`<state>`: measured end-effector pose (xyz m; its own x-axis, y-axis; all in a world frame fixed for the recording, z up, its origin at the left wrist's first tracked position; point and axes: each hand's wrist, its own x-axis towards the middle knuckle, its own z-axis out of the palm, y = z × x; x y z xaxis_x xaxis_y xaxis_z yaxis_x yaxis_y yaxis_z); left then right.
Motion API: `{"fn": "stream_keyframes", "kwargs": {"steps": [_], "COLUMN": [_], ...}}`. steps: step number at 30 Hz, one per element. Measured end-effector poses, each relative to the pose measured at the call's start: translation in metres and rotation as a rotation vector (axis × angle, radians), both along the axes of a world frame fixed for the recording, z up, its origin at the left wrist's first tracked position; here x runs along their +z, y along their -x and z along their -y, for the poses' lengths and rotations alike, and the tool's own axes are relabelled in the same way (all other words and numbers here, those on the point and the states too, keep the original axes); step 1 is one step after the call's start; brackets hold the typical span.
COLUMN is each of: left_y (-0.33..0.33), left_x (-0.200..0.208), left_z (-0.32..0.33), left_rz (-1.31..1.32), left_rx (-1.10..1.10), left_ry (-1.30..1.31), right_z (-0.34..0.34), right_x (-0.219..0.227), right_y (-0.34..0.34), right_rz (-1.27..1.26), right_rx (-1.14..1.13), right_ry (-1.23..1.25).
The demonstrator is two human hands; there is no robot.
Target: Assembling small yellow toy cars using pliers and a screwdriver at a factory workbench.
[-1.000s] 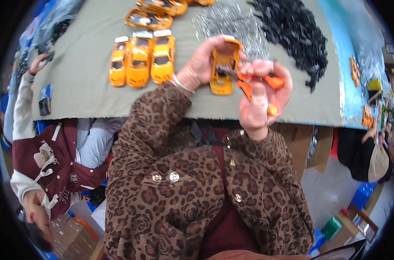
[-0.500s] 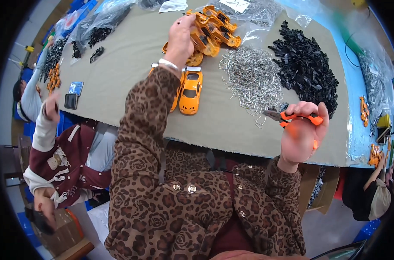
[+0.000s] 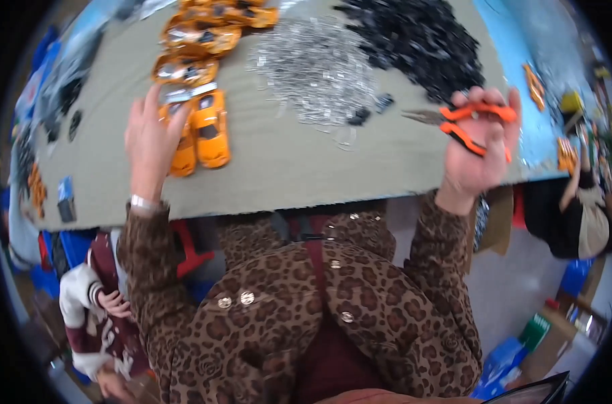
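Note:
My left hand (image 3: 148, 141) is over the left side of the table, fingers and thumb apart. Its thumb reaches over the left one of two orange toy cars (image 3: 212, 131) lying side by side; whether it touches is unclear. Just beyond them lie several orange toy car bodies (image 3: 185, 69) in a heap. In my right hand (image 3: 477, 161), palm up, rests a pair of pliers (image 3: 454, 114) with orange and black handles, jaws pointing left and handles spread. Left of the jaws are a few small dark pieces (image 3: 360, 117) by a pile of bent silver wire pieces (image 3: 312, 71).
A large heap of black plastic parts (image 3: 420, 50) covers the far right of the table (image 3: 272, 168). At the left edge sits a small dark and blue box or device (image 3: 66, 198). Other people (image 3: 111, 296) are at the left and right. A cardboard box (image 3: 497, 219) stands below the table's right end.
My left hand has left the orange car bodies and come back toward me, beside the two cars. The view has shifted. My right hand still keeps the pliers.

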<state>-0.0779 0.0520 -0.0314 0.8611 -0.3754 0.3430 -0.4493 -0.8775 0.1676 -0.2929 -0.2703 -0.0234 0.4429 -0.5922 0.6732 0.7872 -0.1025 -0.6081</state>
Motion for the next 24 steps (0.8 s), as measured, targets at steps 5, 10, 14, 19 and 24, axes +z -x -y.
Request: {"fn": "stream_keyframes", "kwargs": {"steps": [5, 10, 14, 19, 24], "left_y": [0.015, 0.016, -0.01, 0.015, 0.049], "left_x": [-0.017, -0.016, -0.023, 0.015, 0.004], "left_z": [-0.009, -0.013, -0.047, -0.034, 0.03], "left_rz": [-0.092, -0.166, -0.598, -0.898, -1.765], "left_rx": [-0.048, -0.079, -0.145, -0.28, -0.424], "left_ry": [0.033, 0.049, 0.509, 1.327, 1.633], "right_z": [0.007, 0.023, 0.026, 0.021, 0.008], "right_x": [0.004, -0.002, 0.0, 0.0, -0.007], "right_y": [-0.013, -0.02, -0.021, -0.028, -0.034], "right_rz": [-0.048, -0.096, -0.103, -0.071, -0.155], "right_rx": [0.023, -0.007, -0.003, -0.024, 0.076], "right_ry": [-0.084, -0.031, -0.002, -0.075, -0.092]}}
